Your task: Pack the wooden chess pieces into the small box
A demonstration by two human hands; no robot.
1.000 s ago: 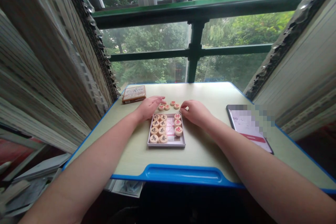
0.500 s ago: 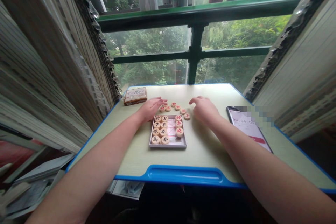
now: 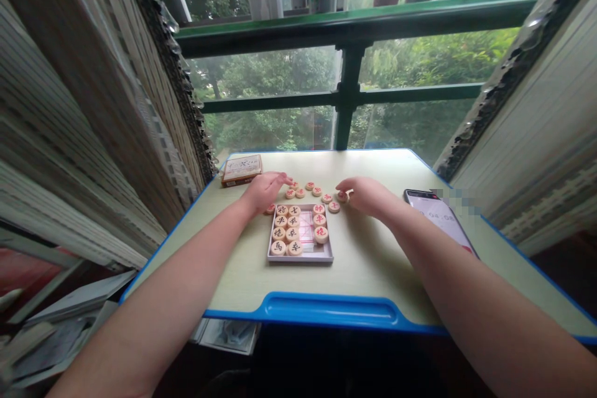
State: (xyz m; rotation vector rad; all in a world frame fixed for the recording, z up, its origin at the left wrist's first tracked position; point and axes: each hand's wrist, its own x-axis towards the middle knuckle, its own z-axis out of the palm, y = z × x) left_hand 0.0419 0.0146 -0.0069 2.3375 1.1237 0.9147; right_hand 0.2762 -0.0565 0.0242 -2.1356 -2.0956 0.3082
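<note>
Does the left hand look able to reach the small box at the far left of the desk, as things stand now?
Probably yes: the left hand lies just beside the box on the desk, and nothing stands between them; the xiangqi pieces lie on the hand's other side.

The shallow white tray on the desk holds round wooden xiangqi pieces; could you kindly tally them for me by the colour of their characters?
Black-character round wooden xiangqi pieces: 8
Red-character round wooden xiangqi pieces: 3
Total in the shallow white tray: 11
</note>
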